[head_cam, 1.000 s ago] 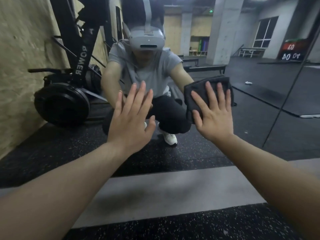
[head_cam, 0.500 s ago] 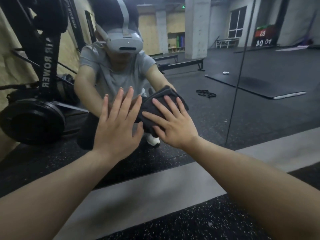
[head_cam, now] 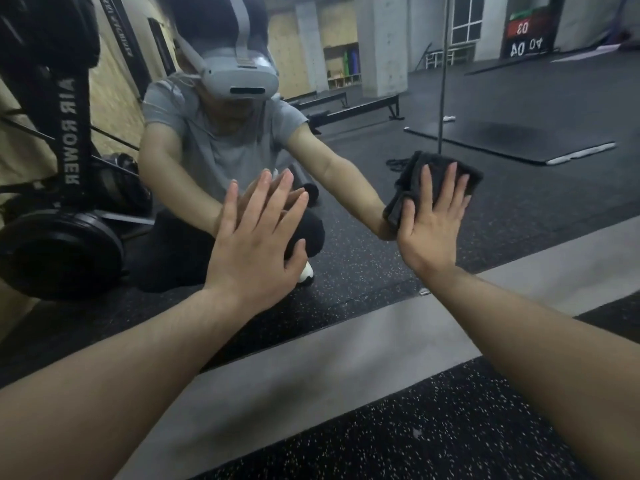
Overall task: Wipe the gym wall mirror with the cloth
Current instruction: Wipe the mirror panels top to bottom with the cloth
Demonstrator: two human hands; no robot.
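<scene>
While right hand [head_cam: 429, 223] presses it flat, cloth [head_cam: 417, 174] slants up-right on mirror [head_cam: 519, 188]

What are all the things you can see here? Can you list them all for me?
mirror: one, on the wall ahead, showing the gym and the crouching person
cloth: one, dark, flat against the mirror on the right
air rower: one, black, seen at the left
strip: one, grey, along the foot of the mirror
floor: black with pale specks, nearest the camera
mat: one, black, in the reflection on the right
scoreboard: one, dark with mirrored numbers, top right in the reflection
left hand: fingers straight, flat on the mirror
right hand: fingers spread, pressing the cloth to the mirror
</scene>
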